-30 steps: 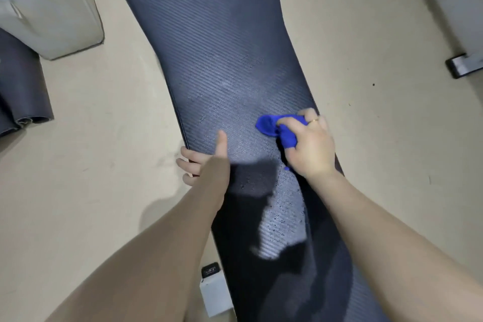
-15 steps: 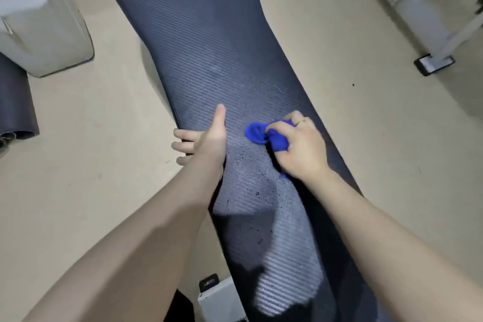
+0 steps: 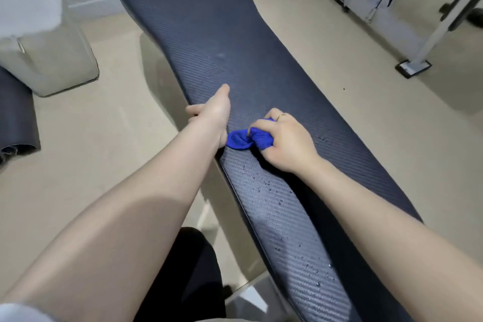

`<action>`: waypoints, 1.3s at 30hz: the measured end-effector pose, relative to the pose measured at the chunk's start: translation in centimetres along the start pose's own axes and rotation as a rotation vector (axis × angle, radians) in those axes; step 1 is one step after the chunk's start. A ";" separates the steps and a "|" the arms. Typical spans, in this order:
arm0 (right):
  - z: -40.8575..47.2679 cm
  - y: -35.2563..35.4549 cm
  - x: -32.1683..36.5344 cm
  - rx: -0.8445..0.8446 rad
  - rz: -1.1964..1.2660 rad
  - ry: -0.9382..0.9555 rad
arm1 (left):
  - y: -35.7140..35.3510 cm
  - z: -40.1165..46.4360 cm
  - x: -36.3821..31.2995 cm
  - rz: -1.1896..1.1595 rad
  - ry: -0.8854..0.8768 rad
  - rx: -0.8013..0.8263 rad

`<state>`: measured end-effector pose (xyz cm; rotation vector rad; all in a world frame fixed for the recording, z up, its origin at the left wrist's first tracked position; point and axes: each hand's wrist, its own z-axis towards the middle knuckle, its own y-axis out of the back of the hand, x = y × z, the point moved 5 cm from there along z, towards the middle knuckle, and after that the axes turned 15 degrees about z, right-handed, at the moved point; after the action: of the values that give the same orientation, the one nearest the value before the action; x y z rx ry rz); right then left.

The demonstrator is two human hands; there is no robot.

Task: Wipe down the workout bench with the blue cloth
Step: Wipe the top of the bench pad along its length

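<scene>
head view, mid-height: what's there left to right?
Dark rolled mat → pale bin → left hand → blue cloth → right hand → white frame foot.

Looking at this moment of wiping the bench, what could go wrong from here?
1. The blue cloth is bunched into a small wad in the right hand, so each pass likely covers little and may leave streaks.
2. Water droplets sit on the workout bench nearer the person, behind the cloth; they could be missed.
3. The left hand grips the bench edge right beside the cloth, so it may block the stroke.
</scene>
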<state>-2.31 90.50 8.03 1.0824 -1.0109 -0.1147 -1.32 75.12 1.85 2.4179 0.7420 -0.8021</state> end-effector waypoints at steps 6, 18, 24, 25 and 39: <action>5.6 1.8 -2.8 -0.238 -0.166 -0.268 | 2.3 -5.2 3.7 -0.200 -0.115 0.266; 2.2 1.3 -1.2 -0.200 -0.168 -0.266 | 0.4 -4.2 4.3 -0.055 -0.140 0.347; -7.6 -1.4 4.0 0.046 -0.073 0.050 | -0.2 -6.4 4.1 -0.118 -0.086 0.310; -8.0 -0.8 3.5 0.070 -0.069 0.057 | -0.1 -6.8 4.1 -0.095 -0.084 0.290; -9.5 1.2 0.7 -0.050 -0.119 -0.159 | 1.6 -11.5 7.2 0.105 -0.314 0.089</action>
<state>4.54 97.20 8.52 1.1005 -1.0802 -0.3251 9.07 83.09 5.73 2.3074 0.4625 -1.1573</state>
